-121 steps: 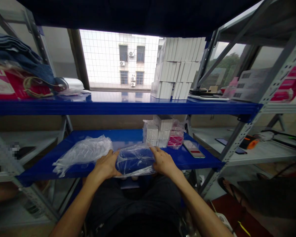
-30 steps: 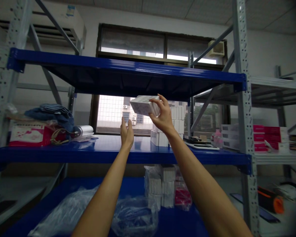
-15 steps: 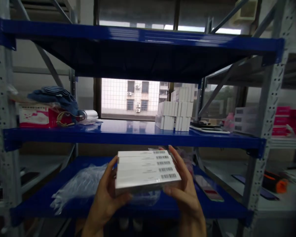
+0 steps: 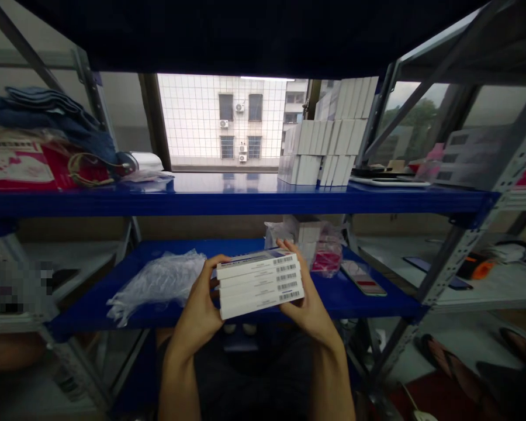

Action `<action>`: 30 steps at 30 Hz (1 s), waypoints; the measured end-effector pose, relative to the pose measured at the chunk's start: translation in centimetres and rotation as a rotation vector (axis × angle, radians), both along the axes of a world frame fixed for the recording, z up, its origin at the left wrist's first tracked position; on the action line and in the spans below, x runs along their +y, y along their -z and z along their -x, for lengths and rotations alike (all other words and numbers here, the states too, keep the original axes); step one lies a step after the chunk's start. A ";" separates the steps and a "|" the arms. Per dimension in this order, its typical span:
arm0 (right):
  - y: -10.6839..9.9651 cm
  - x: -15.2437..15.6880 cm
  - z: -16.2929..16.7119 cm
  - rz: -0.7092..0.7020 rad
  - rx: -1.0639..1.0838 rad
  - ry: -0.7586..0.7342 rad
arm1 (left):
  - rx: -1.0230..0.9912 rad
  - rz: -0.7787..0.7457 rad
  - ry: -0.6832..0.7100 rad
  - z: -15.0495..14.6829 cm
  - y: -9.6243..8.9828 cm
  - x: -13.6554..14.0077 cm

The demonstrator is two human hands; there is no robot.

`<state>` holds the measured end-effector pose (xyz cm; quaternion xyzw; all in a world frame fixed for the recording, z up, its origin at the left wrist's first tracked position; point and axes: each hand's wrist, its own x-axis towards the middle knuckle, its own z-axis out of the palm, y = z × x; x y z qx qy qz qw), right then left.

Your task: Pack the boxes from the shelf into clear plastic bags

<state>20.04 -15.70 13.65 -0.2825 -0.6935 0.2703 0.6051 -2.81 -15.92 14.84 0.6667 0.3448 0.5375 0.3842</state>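
Between my hands is a stack of several thin white boxes (image 4: 259, 285), their long sides with barcodes facing me. My left hand (image 4: 204, 298) is closed on the left end, and my right hand (image 4: 307, 298) grips the right end. The topmost box shows a little of its printed upper face. The stack is held in the air in front of the lower blue shelf (image 4: 158, 316), slightly tilted, its left end lower. Behind it, a heap of clear plastic bags (image 4: 162, 283) lies to the left on that shelf.
On the middle shelf (image 4: 228, 202) white boxes (image 4: 328, 137) are piled at right, near a white tray (image 4: 390, 182). Folded jeans (image 4: 48, 114) lie on a red box (image 4: 30, 164) at left. Bagged goods (image 4: 319, 245) and a phone (image 4: 364, 278) sit on the lower shelf.
My view has moved closer to the rack and tilted down. The stack has turned so its sides face me more, with its top box's face now showing. Both hands keep their hold.
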 end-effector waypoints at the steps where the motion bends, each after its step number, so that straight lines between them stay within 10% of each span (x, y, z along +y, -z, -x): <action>1: 0.1 -0.1 -0.2 -0.008 -0.030 0.000 | -0.002 -0.005 0.000 -0.1 0.1 0.0; 19: -0.2 0.0 1.6 0.081 0.361 0.109 | -0.153 -0.041 0.166 -1.6 0.0 -0.2; 30: 0.4 1.4 6.2 0.198 0.790 -0.072 | -0.613 -0.066 -0.125 -7.4 1.3 0.0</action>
